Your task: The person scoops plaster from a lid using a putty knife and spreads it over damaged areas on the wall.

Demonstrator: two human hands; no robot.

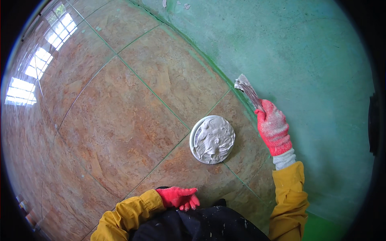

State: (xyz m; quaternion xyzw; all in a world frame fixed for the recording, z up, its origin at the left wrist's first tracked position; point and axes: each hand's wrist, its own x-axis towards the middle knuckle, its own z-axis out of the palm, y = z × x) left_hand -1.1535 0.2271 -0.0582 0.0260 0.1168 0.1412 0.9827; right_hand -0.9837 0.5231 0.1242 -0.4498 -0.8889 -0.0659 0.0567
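Observation:
My right hand (274, 127), in a red-coated work glove, is closed round a putty knife (250, 93) smeared with pale grey paste. The knife's tip is by the line where the green wall meets the tiled floor; whether it touches the wall I cannot tell. To the left of that hand stands a round white tub (193, 141) heaped with pale grey paste (215, 138), its surface rough and ridged. My left hand (181, 198), gloved the same way, rests near my dark trousers, holding nothing, with its fingers partly stretched and apart.
Brown stone-look floor tiles (108, 116) with greenish joints spread left and ahead. A green wall (313, 80) rises along the right side. Windows are reflected as bright patches (38, 62) at the far left. A dark object (372, 124) sits at the right rim.

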